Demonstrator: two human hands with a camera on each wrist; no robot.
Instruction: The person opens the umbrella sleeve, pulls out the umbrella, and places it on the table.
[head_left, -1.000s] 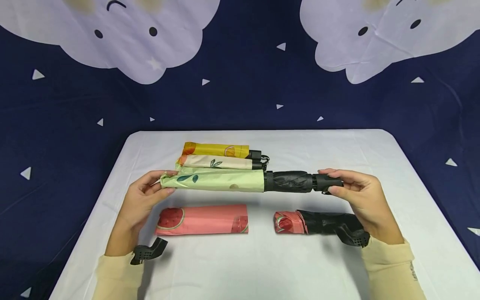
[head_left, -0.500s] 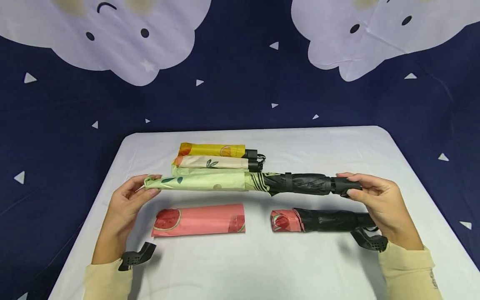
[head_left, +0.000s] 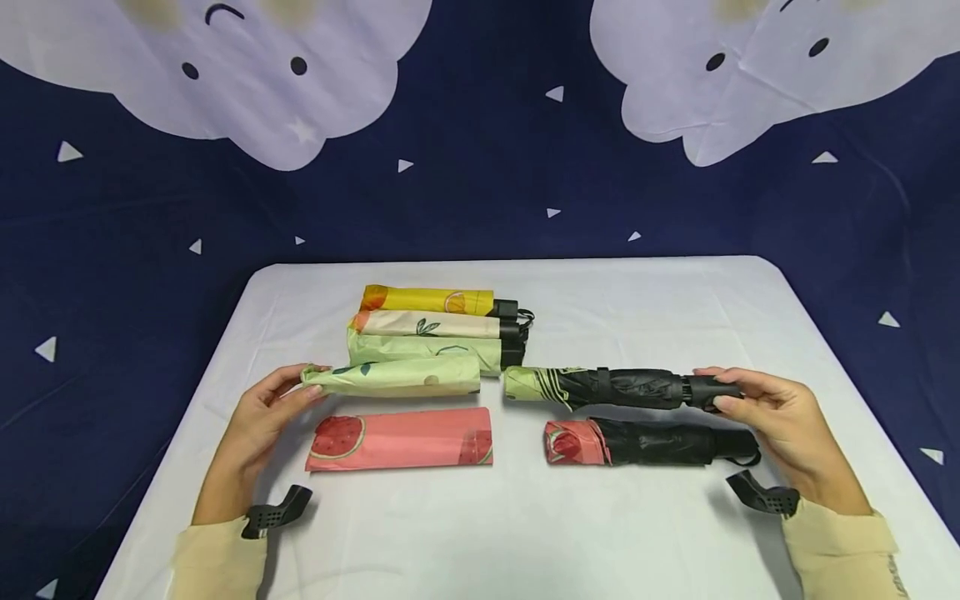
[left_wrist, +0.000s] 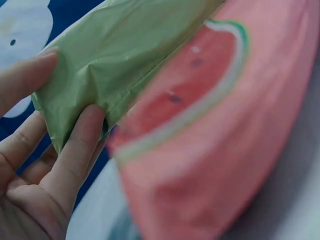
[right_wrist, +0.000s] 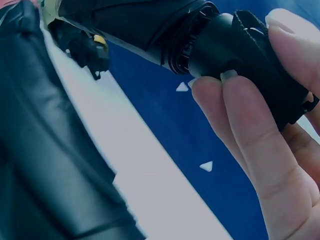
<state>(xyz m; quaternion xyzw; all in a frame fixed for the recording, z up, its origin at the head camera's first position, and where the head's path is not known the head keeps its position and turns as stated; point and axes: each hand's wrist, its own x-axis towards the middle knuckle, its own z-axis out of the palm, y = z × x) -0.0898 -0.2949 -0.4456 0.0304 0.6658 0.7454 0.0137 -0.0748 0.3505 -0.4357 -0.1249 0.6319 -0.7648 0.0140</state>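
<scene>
My left hand (head_left: 264, 412) pinches the closed end of a light green umbrella sleeve (head_left: 408, 377) between thumb and fingers. In the left wrist view its thin fabric (left_wrist: 110, 55) is creased at the fingertips. On the right, my right hand (head_left: 776, 425) holds a folded umbrella (head_left: 630, 388) by its black handle (right_wrist: 235, 47). The canopy is black with a light green tip that points at the sleeve's mouth, a small gap apart. Nearer me lie a pink watermelon-print sleeve (head_left: 420, 439) on the left and a black folded umbrella with a pink end (head_left: 652, 442) on the right.
Behind the green sleeve, sleeved umbrellas lie side by side: a yellow one (head_left: 427, 300), a cream one (head_left: 457, 325) and a light green one (head_left: 442, 348). All rest on the white table (head_left: 510, 533). A dark blue cloud-print cloth (head_left: 480, 192) hangs behind.
My right hand has drawn the folded umbrella rightward out of the green sleeve, so the two are now apart. Both hands have also come lower and nearer the pink sleeve and black umbrella.
</scene>
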